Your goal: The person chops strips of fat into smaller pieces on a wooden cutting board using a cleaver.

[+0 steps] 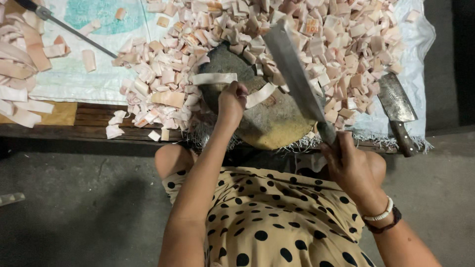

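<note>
My left hand pinches a long pale strip of pork skin that lies bent across a round, worn chopping block. My right hand grips the handle of a big cleaver, whose blade is raised and slants up over the block. A large heap of small cut pink-white pieces lies around the far side of the block on a white sheet.
A second cleaver rests at the right on the sheet's edge. Uncut long strips pile at the far left. A thin dark rod lies top left. The low wooden bench's front edge faces my knees; grey floor lies below.
</note>
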